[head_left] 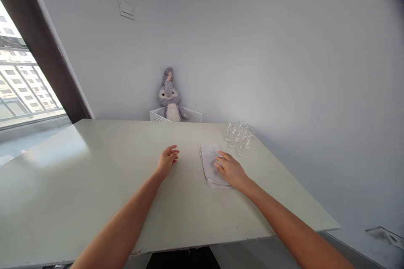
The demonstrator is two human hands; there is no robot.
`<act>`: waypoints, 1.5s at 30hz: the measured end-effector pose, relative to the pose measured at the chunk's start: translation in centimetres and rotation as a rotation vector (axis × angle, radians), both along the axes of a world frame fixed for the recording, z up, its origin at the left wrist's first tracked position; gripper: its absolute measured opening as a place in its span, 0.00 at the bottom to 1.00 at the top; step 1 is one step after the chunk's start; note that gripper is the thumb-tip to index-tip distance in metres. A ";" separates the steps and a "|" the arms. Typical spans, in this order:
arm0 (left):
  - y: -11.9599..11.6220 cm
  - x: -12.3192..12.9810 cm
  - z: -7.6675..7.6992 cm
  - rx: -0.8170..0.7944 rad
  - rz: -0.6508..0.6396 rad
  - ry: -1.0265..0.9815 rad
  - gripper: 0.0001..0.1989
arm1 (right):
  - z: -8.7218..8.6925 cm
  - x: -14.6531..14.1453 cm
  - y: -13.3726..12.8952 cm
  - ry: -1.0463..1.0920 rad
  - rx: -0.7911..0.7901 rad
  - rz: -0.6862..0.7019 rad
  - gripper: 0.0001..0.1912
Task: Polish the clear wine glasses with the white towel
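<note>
On the pale table [110, 185] lies a flat stack of white sheets or folded cloth [210, 159]; which of the two I cannot tell. My right hand [231, 169] is over its right part, fingers apart and slightly curled, holding nothing. Whether the fingertips touch the stack is hard to tell. To the left of the stack, my left hand [168, 159] is at the table surface with its fingers loosely bent and apart, and nothing is in it. Several clear glasses [240, 136] stand close together behind my right hand, near the table's right edge.
Behind the table's far edge, a grey plush toy [168, 96] sits in a white perforated basket [194, 116]. Walls rise behind and to the right of the table. A window [25, 80] is at the left. The table's front edge is near my body.
</note>
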State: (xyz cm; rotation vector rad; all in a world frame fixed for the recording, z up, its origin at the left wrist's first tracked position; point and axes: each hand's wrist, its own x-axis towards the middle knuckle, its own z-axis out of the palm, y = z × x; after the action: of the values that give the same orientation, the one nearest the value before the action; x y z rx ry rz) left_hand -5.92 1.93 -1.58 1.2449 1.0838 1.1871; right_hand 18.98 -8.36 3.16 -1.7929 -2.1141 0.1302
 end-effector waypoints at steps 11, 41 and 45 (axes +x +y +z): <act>-1.5 0.6 2.8 0.042 0.035 0.055 0.19 | -5.8 1.5 5.4 -0.187 -0.240 0.136 0.40; -18.7 -7.6 -1.2 0.831 0.020 1.083 0.10 | -4.0 -13.1 5.3 -0.110 -0.268 0.718 0.41; -19.0 -7.8 -1.7 0.905 -0.004 0.963 0.10 | -2.7 -11.1 -1.8 -0.030 -0.325 0.896 0.38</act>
State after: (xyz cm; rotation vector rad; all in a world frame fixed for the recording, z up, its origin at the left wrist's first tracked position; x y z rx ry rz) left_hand -13.74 -17.07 -3.25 2.6955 1.2090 1.0993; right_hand 7.85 -10.12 0.43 -0.8339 -2.8787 0.7005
